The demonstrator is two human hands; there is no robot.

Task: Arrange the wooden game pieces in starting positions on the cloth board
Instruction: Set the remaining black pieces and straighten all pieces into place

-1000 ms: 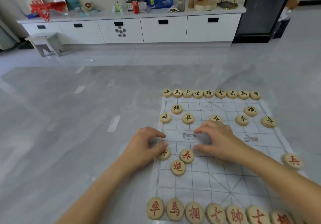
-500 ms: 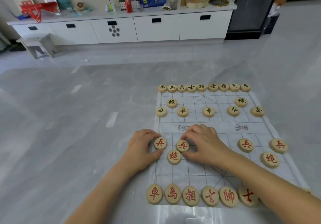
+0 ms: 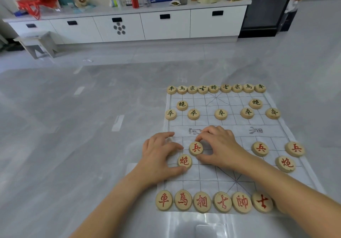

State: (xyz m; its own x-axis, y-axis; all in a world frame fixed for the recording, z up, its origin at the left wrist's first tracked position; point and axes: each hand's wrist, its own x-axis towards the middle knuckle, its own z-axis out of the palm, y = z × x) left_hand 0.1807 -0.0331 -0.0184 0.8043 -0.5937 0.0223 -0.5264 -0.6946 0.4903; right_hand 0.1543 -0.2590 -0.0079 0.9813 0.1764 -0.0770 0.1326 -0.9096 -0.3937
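A white cloth board (image 3: pixel 212 178) lies on the grey floor. Black-lettered wooden pieces fill its far row (image 3: pixel 214 88), with two cannons and several soldiers in front of them. Red pieces line the near edge (image 3: pixel 221 201). My right hand (image 3: pixel 221 145) pinches a red soldier (image 3: pixel 196 148) between thumb and fingers. My left hand (image 3: pixel 158 154) has its fingers over the leftmost red soldier, which is hidden, and its thumb touches a red cannon (image 3: pixel 184 161). Two red soldiers (image 3: pixel 260 148) and another red cannon (image 3: pixel 285 164) sit on the right.
A long white cabinet (image 3: pixel 166 25) with clutter on top runs along the back wall. A grey stool (image 3: pixel 36 43) stands at its left end and a black cabinet (image 3: pixel 267 7) at its right. Polished grey floor surrounds the cloth.
Both hands came together on the left red soldiers. My left fingers now cover the leftmost soldier, which showed half a second ago. The right hand still holds the second soldier.
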